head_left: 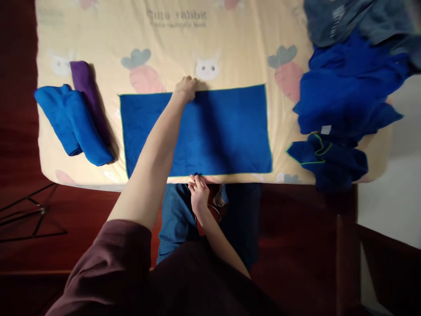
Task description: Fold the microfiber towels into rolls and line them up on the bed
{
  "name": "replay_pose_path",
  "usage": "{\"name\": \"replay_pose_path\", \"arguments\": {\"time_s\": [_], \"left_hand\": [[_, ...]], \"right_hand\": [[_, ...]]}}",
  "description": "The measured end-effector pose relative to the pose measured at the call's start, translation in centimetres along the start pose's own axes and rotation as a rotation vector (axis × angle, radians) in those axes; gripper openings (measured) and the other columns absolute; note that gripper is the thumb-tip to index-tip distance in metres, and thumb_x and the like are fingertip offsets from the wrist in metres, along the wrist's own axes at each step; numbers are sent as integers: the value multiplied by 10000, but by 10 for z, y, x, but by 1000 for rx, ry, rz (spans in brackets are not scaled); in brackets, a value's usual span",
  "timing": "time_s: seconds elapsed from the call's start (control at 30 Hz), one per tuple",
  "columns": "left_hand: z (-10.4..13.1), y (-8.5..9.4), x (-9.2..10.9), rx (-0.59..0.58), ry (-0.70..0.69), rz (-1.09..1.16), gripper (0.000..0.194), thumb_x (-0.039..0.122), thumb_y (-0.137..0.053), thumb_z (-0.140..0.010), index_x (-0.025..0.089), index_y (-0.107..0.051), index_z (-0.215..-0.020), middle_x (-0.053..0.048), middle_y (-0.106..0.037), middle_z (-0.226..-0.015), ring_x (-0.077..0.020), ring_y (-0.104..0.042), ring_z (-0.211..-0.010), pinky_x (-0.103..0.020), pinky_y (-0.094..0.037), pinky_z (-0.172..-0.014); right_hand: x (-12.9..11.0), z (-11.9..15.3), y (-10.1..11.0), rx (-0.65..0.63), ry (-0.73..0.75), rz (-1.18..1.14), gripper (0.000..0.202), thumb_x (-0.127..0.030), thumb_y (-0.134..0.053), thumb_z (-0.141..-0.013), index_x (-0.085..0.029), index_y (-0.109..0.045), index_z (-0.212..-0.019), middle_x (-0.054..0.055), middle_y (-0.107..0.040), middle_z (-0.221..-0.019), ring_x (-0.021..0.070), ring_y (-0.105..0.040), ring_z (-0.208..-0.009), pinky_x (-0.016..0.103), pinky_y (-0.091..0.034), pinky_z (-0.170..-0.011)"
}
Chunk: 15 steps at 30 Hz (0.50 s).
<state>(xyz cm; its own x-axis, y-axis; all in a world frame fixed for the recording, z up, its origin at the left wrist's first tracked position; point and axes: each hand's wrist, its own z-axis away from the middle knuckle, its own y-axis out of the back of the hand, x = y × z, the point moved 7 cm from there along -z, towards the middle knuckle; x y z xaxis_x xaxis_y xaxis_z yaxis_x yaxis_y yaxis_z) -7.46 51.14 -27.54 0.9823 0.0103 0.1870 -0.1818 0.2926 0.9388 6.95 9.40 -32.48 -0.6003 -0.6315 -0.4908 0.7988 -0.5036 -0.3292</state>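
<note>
A blue towel (237, 131) with green-stitched edges lies flat as a wide rectangle in front of me. My left hand (186, 89) reaches across to its far edge near the middle, with the fingers curled closed on the cloth. At the near edge, my right hand (199, 195) has its fingertips bent together on the hem, palm partly turned up. The exact pinch of both hands is partly hidden. My left forearm covers part of the towel's left half, and a dark shadow crosses the right half.
Rolled blue cloth (74, 123) and a purple roll (88, 96) lie on the left. A heap of blue cloths (348, 87), a crumpled green-edged cloth (338, 162) and grey-blue fabric (362, 19) are on the right. A patterned sheet (230, 39) covers the surface. Stand legs (36, 215) are lower left.
</note>
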Motion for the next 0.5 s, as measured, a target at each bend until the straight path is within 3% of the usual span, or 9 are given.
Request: {"name": "replay_pose_path", "arguments": {"time_s": [0.07, 0.17, 0.3, 0.4, 0.5], "left_hand": [[-9, 2, 2, -17, 32, 10, 348, 338, -455, -897, 90, -673, -787, -139, -620, -1424, -87, -596, -1281, -157, -407, -1032], [-17, 5, 3, -51, 76, 79, 279, 368, -605, -809, 136, -616, -655, -127, -655, -1378, -134, -626, -1247, -213, -449, -1020], [-18, 14, 1, 43, 140, 267, 167, 220, -770, -710, 191, -613, -663, -76, -688, -1313, -86, -616, -1120, -281, -452, -1059], [-11, 24, -4, 147, 177, 516, 292, 71, -843, -619, 227, -597, -644, -47, -700, -1210, -66, -563, -978, -253, -433, -1026], [-1, 34, -5, 184, 169, 599, 287, 72, -814, -687, 229, -577, -645, -31, -683, -1150, -56, -531, -943, -207, -397, -962]], "right_hand": [[2, -5, -1, 14, -13, -14, 288, -453, -691, -880, -217, -648, -1038, 96, -750, -1158, 179, -742, -882, 340, -619, -864], [4, -12, -1, 40, -29, -4, 297, -461, -647, -909, -225, -632, -1089, 109, -734, -1211, 206, -734, -1030, 381, -610, -953], [2, -13, -3, 34, -38, -65, 310, -409, -626, -933, -212, -622, -1173, 116, -716, -1274, 223, -672, -1224, 425, -544, -1097], [0, -6, 0, 21, -44, -143, 261, -357, -625, -937, -200, -633, -1146, 110, -730, -1238, 219, -646, -1273, 423, -501, -1155], [-4, 1, 2, -6, -41, -172, 184, -337, -620, -942, -197, -653, -1057, 98, -741, -1190, 216, -647, -1272, 413, -474, -1186]]}}
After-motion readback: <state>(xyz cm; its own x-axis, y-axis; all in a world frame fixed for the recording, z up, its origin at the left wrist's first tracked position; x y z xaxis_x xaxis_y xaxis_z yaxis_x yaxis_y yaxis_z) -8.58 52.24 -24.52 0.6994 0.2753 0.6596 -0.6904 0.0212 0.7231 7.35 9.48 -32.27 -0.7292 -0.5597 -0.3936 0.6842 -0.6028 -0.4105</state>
